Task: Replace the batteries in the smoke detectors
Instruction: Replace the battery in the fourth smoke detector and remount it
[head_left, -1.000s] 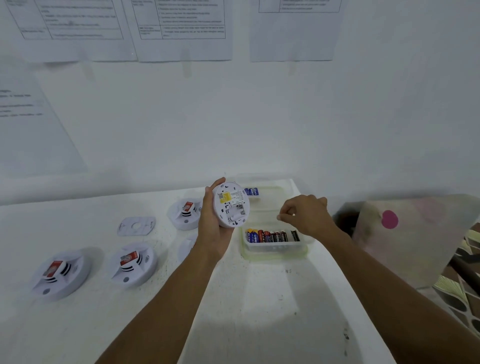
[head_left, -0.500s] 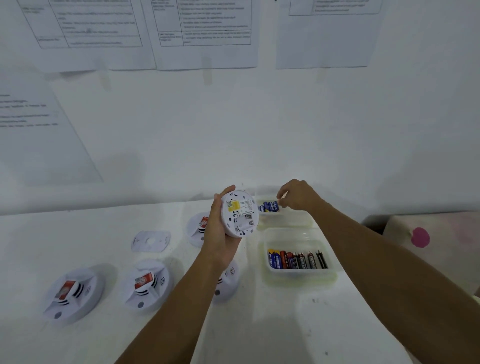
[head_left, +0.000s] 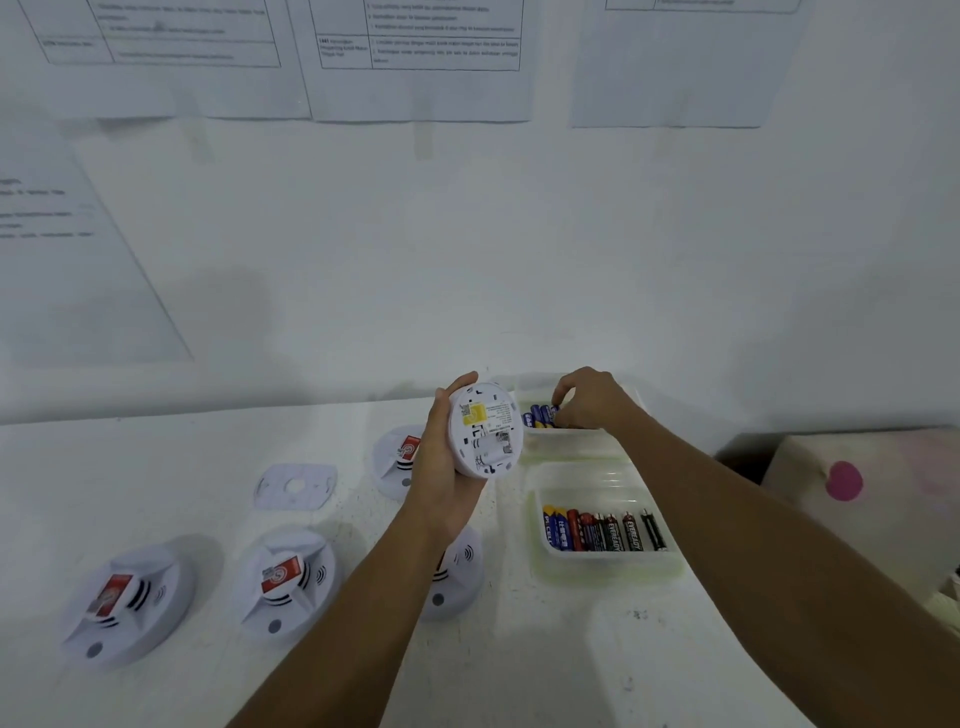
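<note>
Beyond the near battery tray, the right hand has now reached into the far tray, fingertips curled onto the blue batteries — a fresh cell looks next. Whether they've pinched one, I cannot tell. Left of that tray, the left hand wraps the smoke detector, back side showing. Its battery bay is too small to read; another detector sits half hidden under the forearm.

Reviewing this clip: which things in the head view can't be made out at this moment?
- Head view: whether the right hand has gripped a blue battery; its fingers cover it.
- Fourth table detector: the left forearm hides most of it.
- Held detector: label print too small.
- Wall sheets: text blurred, tops cut off by the frame edge.
</note>
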